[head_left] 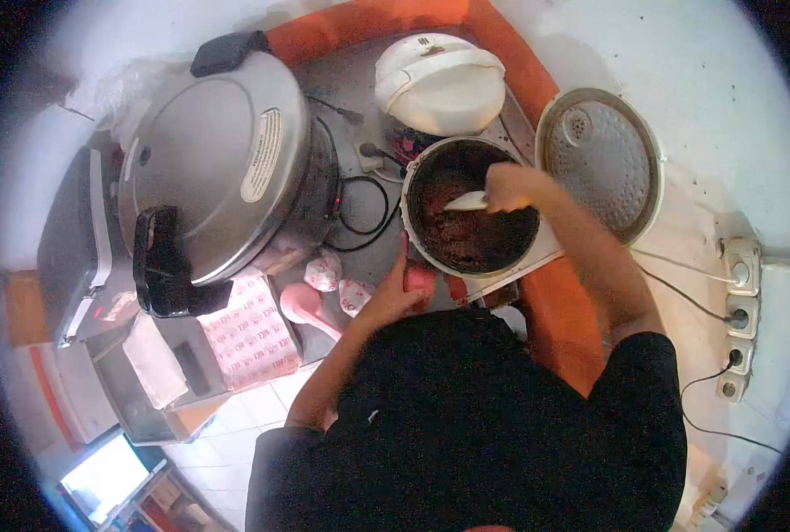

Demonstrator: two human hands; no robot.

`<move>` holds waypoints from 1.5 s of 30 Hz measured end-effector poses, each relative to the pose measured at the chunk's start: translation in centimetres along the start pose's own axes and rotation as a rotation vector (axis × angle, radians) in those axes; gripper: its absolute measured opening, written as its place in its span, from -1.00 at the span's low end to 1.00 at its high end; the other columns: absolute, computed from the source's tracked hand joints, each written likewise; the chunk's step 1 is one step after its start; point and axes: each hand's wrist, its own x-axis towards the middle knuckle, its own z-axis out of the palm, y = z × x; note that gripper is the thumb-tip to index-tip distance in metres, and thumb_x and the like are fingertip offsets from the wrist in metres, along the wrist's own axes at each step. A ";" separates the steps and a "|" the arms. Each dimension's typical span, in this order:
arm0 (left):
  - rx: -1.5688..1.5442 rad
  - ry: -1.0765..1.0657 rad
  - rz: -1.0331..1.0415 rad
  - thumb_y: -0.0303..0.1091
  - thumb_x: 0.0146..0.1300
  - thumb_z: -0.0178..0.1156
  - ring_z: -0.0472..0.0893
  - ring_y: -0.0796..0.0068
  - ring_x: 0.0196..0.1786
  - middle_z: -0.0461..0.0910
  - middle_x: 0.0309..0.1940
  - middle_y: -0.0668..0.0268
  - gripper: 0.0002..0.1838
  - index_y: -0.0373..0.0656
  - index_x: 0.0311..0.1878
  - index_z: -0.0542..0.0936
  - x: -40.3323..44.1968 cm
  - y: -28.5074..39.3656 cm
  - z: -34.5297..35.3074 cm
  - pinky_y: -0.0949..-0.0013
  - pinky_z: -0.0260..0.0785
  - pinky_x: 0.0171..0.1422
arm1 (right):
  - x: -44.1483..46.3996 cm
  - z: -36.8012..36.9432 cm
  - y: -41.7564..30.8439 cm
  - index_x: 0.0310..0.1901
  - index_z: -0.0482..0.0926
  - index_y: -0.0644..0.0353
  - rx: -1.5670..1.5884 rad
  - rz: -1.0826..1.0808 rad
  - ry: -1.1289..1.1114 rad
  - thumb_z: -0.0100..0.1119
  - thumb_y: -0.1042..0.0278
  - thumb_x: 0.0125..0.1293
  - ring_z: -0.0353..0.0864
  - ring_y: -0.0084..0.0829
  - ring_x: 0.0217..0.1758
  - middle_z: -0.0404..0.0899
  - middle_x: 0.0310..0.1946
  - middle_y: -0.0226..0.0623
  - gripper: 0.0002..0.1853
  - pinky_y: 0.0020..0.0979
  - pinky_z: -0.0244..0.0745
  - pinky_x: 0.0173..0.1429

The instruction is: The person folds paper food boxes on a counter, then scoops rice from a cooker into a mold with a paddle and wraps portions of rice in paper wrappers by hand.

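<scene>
A rice cooker (404,208) stands open on the counter, with dark reddish-brown contents inside its pot. Over its right part, my right hand (512,188) is closed round a white spoon (468,201), whose tip points left above the dark contents. My left hand (397,293) is at the cooker's lower left side, one finger stretched up along the outer wall and the others near a pink-red patch on its front. To the right of the cooker, its raised lid (601,160) shows a dimpled metal inner face.
A large pressure cooker (204,168) fills the left. Behind is a white lidded appliance (441,84). Patterned wrapping paper (251,332), a pink ladle (302,304) and small wrapped bundles (324,270) lie front left. Cables run to wall sockets (741,315).
</scene>
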 end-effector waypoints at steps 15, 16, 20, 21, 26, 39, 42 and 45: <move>0.109 0.091 0.191 -0.35 0.05 0.25 0.38 0.13 0.36 0.15 0.45 -0.09 0.21 -0.03 0.56 -0.44 1.1 -2.7 0.6 0.27 0.21 0.42 | -3.8 3.5 1.3 -0.18 0.72 0.26 0.210 -0.170 0.119 0.29 0.23 0.20 0.68 -0.15 -0.40 0.68 -0.45 0.02 -0.73 -0.17 0.53 -0.24; 0.107 0.092 0.189 -0.35 0.05 0.25 0.38 0.13 0.36 0.15 0.45 -0.09 0.21 -0.03 0.56 -0.44 1.2 -2.6 0.5 0.27 0.21 0.42 | -6.3 0.3 0.5 -0.16 0.72 0.23 0.205 -0.110 0.034 0.29 0.24 0.19 0.68 -0.18 -0.41 0.68 -0.47 -0.02 -0.73 -0.18 0.52 -0.25; 0.023 0.094 0.208 -0.36 0.04 0.25 0.34 0.13 0.40 0.11 0.47 -0.05 0.20 -0.03 0.57 -0.42 0.9 -3.2 0.9 0.26 0.18 0.44 | -5.6 2.2 -0.8 -0.20 0.73 0.23 0.167 -0.020 -0.137 0.29 0.26 0.16 0.65 -0.31 -0.46 0.65 -0.55 -0.13 -0.75 -0.22 0.50 -0.29; 0.031 0.107 0.213 -0.36 0.04 0.25 0.34 0.13 0.39 0.11 0.47 -0.04 0.20 -0.03 0.57 -0.41 1.3 -2.8 0.8 0.26 0.19 0.44 | -4.8 2.6 0.0 -0.24 0.72 0.25 0.101 -0.161 -0.113 0.29 0.26 0.16 0.64 -0.34 -0.47 0.64 -0.56 -0.13 -0.76 -0.22 0.48 -0.31; -0.032 0.071 0.154 -0.39 0.05 0.25 0.44 0.15 0.27 0.17 0.44 -0.02 0.20 0.01 0.57 -0.42 0.6 -0.9 0.5 0.28 0.29 0.34 | -7.7 -0.2 0.8 -0.46 0.62 0.31 0.154 -0.257 -0.030 0.21 0.24 0.19 0.54 -0.38 -0.63 0.56 -0.68 -0.23 -0.73 -0.25 0.41 -0.47; -0.012 0.072 0.230 -0.37 0.07 0.22 0.54 0.16 0.16 0.49 0.15 -0.01 0.19 -0.01 0.56 -0.46 1.2 -2.9 1.0 0.23 0.31 0.33 | -5.3 -0.8 -2.6 -0.63 0.50 0.39 0.302 -0.017 -0.225 0.04 0.26 0.33 0.36 -0.38 -0.83 0.39 -0.82 -0.21 -0.57 -0.28 0.27 -0.70; 0.026 0.046 0.146 -0.36 0.07 0.22 0.52 0.13 0.19 0.42 0.23 -0.05 0.19 -0.01 0.56 -0.46 2.4 -7.5 0.8 0.23 0.30 0.34 | -2.1 3.4 -0.8 -0.63 0.51 0.40 0.287 -0.159 -0.174 0.03 0.28 0.33 0.37 -0.36 -0.83 0.40 -0.82 -0.20 -0.58 -0.27 0.30 -0.69; -0.002 -0.007 -0.028 -0.35 0.06 0.23 0.41 0.07 0.33 0.22 0.39 -0.09 0.20 -0.02 0.56 -0.46 0.5 -1.1 0.2 0.24 0.22 0.41 | -2.9 1.4 0.3 -0.65 0.50 0.39 0.088 -0.464 -0.090 0.04 0.27 0.34 0.37 -0.35 -0.84 0.40 -0.82 -0.21 -0.56 -0.28 0.30 -0.69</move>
